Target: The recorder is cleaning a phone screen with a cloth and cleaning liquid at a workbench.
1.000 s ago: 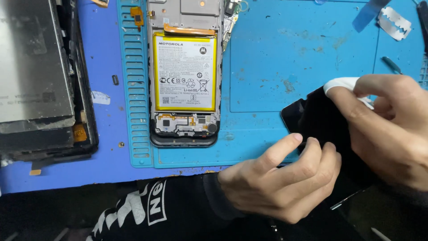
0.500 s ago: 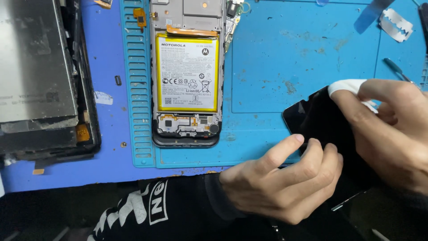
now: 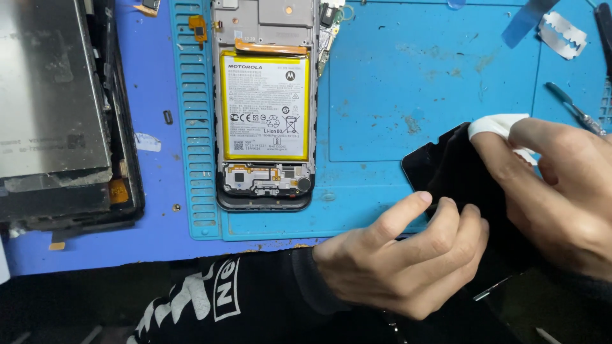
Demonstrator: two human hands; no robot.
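My left hand (image 3: 408, 255) grips the lower edge of a black phone screen panel (image 3: 446, 169) and steadies it over the blue mat's front right corner. My right hand (image 3: 561, 191) presses a white wipe (image 3: 497, 126) onto the panel's upper part with the fingertips. An opened phone (image 3: 264, 108) with a yellow-edged battery (image 3: 264, 105) lies face down on the mat, to the left of both hands and apart from them.
The blue work mat (image 3: 421, 70) has a ribbed strip on its left side. A dismantled dark device with a grey metal plate (image 3: 51, 95) lies at far left. A razor blade (image 3: 564, 35) and tweezers (image 3: 574, 108) lie at the mat's right end.
The view has shifted slightly. My right hand with the wipe has slid a little across the black panel. My left hand keeps its hold.
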